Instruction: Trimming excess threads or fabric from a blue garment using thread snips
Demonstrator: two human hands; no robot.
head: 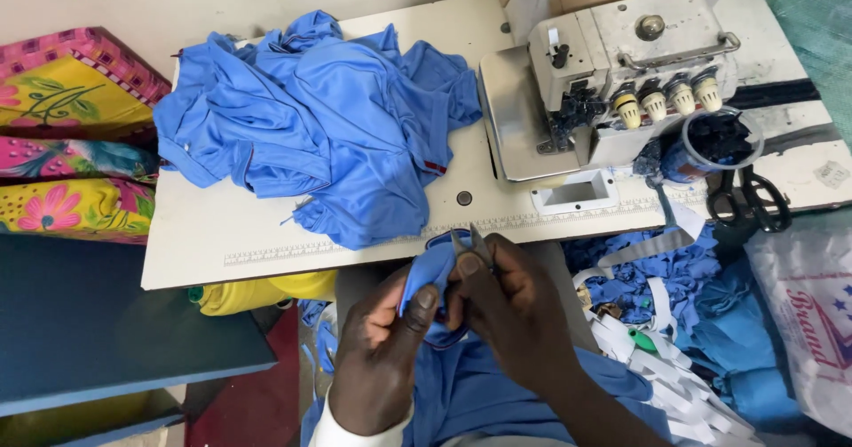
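White sewing table (266, 225) carries a grey overlock machine (612, 83). Below it, I see left hand (377, 363) pinching the soft blue fabric fold (429, 274); right hand (515, 309) grips small thread snips (470, 245). Limp, light cloth, probably best held near the edge.

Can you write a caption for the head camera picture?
Two hands, left hand and right hand, snip blue cloth with thread clippers beside a sewing machine.

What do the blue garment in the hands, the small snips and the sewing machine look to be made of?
Blue garment: looks like a smooth, slightly shiny knit, probably synthetic; it drapes in soft folds. Snips: dark metal blades, it seems; small, hard to confirm. Sewing machine: painted off-white metal body, worn and smudged, with cream knobs that look plastic.
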